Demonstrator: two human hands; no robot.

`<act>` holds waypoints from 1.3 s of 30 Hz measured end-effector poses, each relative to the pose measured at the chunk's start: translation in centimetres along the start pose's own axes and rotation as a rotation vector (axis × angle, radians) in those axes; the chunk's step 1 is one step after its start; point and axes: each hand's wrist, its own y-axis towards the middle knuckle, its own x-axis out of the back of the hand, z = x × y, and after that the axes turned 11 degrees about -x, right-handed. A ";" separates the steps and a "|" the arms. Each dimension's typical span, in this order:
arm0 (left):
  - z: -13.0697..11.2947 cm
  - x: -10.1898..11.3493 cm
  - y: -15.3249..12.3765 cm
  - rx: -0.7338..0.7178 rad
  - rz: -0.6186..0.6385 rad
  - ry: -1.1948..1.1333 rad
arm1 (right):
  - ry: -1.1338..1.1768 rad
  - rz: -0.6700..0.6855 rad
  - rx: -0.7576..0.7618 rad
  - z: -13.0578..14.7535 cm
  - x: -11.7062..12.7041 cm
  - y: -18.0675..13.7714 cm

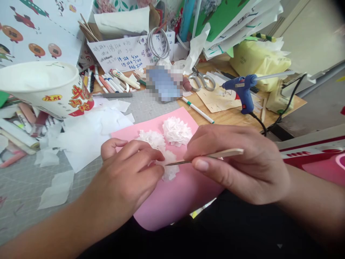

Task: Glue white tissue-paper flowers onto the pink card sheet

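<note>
Two ruffled white paper clusters, a rear one [177, 131] and a front one [152, 138], sit side by side on a pink sheet [172, 201], with a loose white tissue piece [171, 172] lying just in front. Over that piece, the right hand [239, 165] has its grip closed on a thin wooden stick [229, 152], thumb below and fingers above, the tip angled toward the left hand; the pinch near the middle probably gives fine control of the point. The left hand [132, 176] curls at the tissue's edge, thumb and index nearly together, perhaps to steady it; I cannot tell whether that grip has hold of anything. The sheet overhangs the tabletop [226, 118] toward the person, likely to keep the work close. Beyond, a blue glue gun [244, 90] and scissors [202, 81] lie within reach, and a paper cup [48, 95] stands off left.
</note>
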 end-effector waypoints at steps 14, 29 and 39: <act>0.9 0.1 0.3 0.082 -0.083 -0.022 | -0.262 0.045 0.049 -0.4 -1.5 0.7; 0.4 0.1 0.0 0.032 -0.027 -0.070 | 0.065 -0.216 -0.211 -1.5 -1.5 1.0; 0.5 0.6 -0.2 0.003 0.005 -0.066 | -0.024 -0.025 -0.103 -0.6 -1.5 0.7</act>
